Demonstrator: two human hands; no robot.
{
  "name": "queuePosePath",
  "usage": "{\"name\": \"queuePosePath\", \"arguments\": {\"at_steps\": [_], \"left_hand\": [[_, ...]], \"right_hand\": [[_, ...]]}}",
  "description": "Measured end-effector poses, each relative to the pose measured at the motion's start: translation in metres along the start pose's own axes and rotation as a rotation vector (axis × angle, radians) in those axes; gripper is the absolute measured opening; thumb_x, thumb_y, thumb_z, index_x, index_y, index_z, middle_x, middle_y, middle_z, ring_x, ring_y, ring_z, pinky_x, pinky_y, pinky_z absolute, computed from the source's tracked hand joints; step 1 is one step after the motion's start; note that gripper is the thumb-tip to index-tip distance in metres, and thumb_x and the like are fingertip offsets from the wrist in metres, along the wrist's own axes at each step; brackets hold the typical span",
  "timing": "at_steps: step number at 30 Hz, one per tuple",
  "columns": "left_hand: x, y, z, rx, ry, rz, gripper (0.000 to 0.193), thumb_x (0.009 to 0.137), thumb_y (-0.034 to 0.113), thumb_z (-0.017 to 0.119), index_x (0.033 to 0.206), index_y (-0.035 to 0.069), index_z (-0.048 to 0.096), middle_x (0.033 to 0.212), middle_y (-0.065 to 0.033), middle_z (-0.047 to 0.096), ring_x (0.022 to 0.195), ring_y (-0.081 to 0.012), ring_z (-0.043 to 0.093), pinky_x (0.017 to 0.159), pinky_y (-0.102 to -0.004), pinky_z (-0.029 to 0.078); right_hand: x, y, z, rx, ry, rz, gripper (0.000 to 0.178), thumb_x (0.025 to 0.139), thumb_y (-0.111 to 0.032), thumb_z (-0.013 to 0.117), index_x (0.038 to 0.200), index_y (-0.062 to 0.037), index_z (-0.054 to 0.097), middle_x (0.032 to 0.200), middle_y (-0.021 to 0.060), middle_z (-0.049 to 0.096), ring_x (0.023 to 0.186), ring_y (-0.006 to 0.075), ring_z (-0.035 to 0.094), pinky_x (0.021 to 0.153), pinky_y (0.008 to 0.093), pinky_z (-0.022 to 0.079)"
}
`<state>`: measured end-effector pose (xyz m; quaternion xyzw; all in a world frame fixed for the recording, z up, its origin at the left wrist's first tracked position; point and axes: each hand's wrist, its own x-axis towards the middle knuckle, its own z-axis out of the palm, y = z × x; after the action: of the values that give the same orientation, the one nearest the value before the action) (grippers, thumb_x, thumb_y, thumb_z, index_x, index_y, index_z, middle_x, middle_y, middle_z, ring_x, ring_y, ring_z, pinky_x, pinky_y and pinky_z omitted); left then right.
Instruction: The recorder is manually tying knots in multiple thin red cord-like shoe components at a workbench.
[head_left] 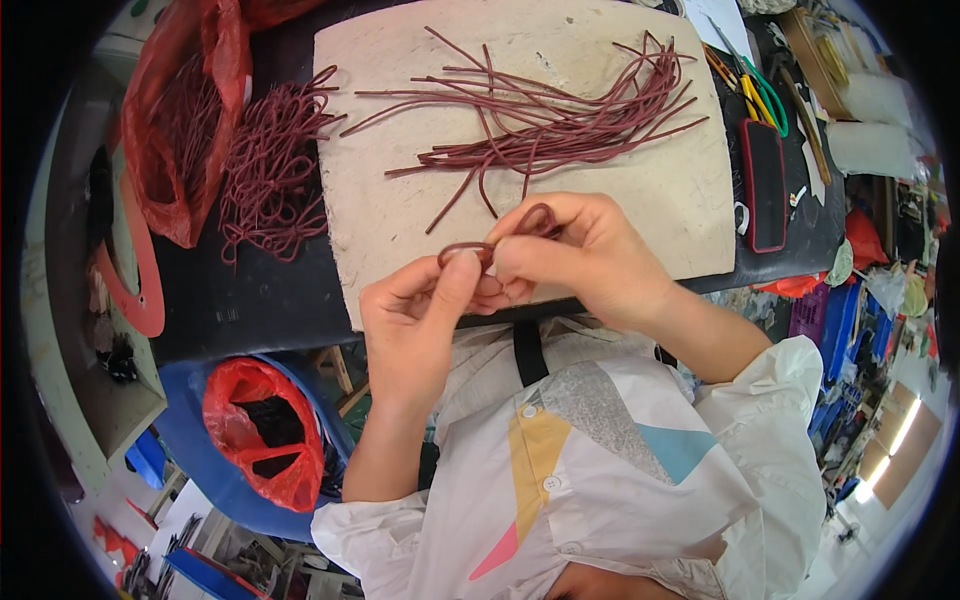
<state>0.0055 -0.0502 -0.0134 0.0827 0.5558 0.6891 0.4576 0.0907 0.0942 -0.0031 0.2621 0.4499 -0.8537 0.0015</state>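
Note:
Between my two hands, over the near edge of a pale board (640, 220), is a dark red cord (466, 247) bent into small loops. My left hand (420, 305) pinches it between thumb and fingers. My right hand (575, 250) grips the other part, where a loop (541, 213) sticks up beside the fingers. The fingertips of both hands nearly meet, and the middle of the cord is partly hidden by them. Just beyond my hands, a loose bundle of straight dark red cords (560, 125) lies spread across the board.
Left of the board sit a heap of looped red cords (275, 165) and a red plastic bag (150, 190) holding more cords. At right lie a phone (765, 185), green-handled scissors (765, 95) and a yellow-handled tool (752, 98). A blue bin (190, 430) with a red bag stands below left.

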Motion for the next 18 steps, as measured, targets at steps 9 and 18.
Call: {"name": "queuePosePath", "arguments": {"at_steps": [9, 18], "left_hand": [[0.003, 0.0, -0.002, -0.091, 0.064, -0.001, 0.02, 0.08, 0.002, 0.058, 0.098, -0.006, 0.058, 0.083, -0.0143, 0.063, 0.069, -0.0204, 0.063, 0.065, -0.0284, 0.052], [0.002, 0.0, -0.006, -0.012, 0.089, 0.013, 0.025, 0.08, 0.005, 0.059, 0.1, -0.008, 0.056, 0.087, -0.0172, 0.063, 0.074, -0.0223, 0.064, 0.062, -0.0274, 0.053]], "right_hand": [[0.007, -0.004, -0.015, -0.194, 0.0, -0.107, 0.016, 0.082, -0.013, 0.061, 0.086, 0.0017, 0.061, 0.074, 0.0042, 0.059, 0.063, 0.0083, 0.055, 0.059, 0.0212, 0.047], [0.01, -0.01, -0.008, 0.028, 0.092, 0.036, 0.021, 0.082, -0.019, 0.062, 0.086, 0.0011, 0.062, 0.07, 0.0038, 0.06, 0.061, 0.0077, 0.055, 0.058, 0.0205, 0.047]]}}
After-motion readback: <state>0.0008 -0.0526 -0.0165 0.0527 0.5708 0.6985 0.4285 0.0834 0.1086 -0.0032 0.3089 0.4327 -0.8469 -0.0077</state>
